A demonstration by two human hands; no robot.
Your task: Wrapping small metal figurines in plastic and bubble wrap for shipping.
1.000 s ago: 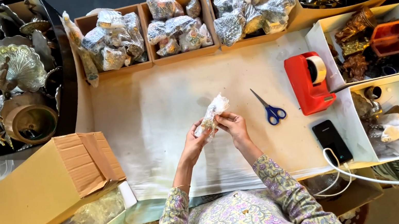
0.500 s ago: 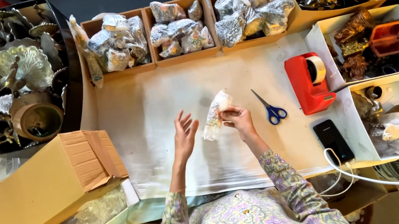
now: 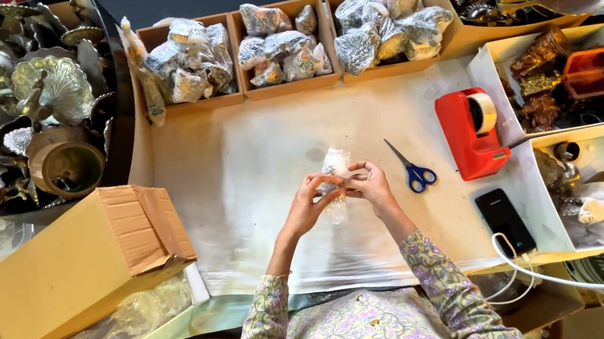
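1. A small bubble-wrapped bundle (image 3: 334,182) is held just above the middle of the table (image 3: 253,160), between both hands.
2. The left hand (image 3: 312,201) is closed on the bundle's near side, its fingers curled about the wrap; the right hand (image 3: 368,182) pinches the wrap at the bundle's right edge.
3. The step in hand is judged to be the closing of the wrap: it is best kept taut with one hand while the loose edge is pressed flat, so that nothing inside slips out.
4. The blue-handled scissors (image 3: 412,171) lie just beside the right hand, and the red tape dispenser (image 3: 471,130) stands near, within easy reach.
5. The table is covered with pale paper; three cardboard trays of wrapped pieces (image 3: 285,46) are lined up along its far edge.
6. Brass ornaments (image 3: 33,105) are heaped at the left, an open carton (image 3: 71,265) lies tipped at the near left, and white boxes (image 3: 603,182) and a phone (image 3: 504,220) are seen at the right.
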